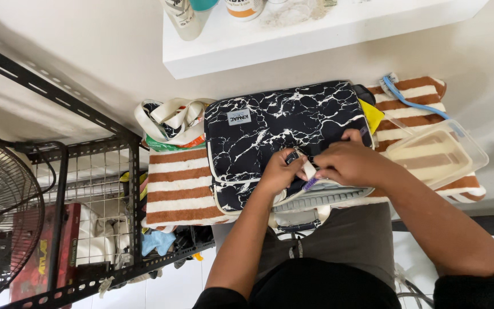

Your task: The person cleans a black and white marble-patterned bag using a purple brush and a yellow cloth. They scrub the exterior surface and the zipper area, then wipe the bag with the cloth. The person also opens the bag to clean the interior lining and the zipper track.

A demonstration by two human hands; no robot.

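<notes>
A black bag with a white marble pattern [270,123] lies on a brown and white striped towel [175,189]. My left hand [280,171] grips the bag's near edge by its opening, pinching a small white tab. My right hand [347,163] rests on the bag's near right side, its fingers closed on a thin purple and white item at the opening. A grey padded layer [327,197] shows under the hands. Whether the opening is zipped is hidden by my hands.
A clear plastic box [438,151] and a blue toothbrush [413,103] lie on the towel at right. A white shelf [315,34] with bottles hangs above. Cream straps [170,117] sit left of the bag. A black wire rack [87,189] and a fan [1,212] stand left.
</notes>
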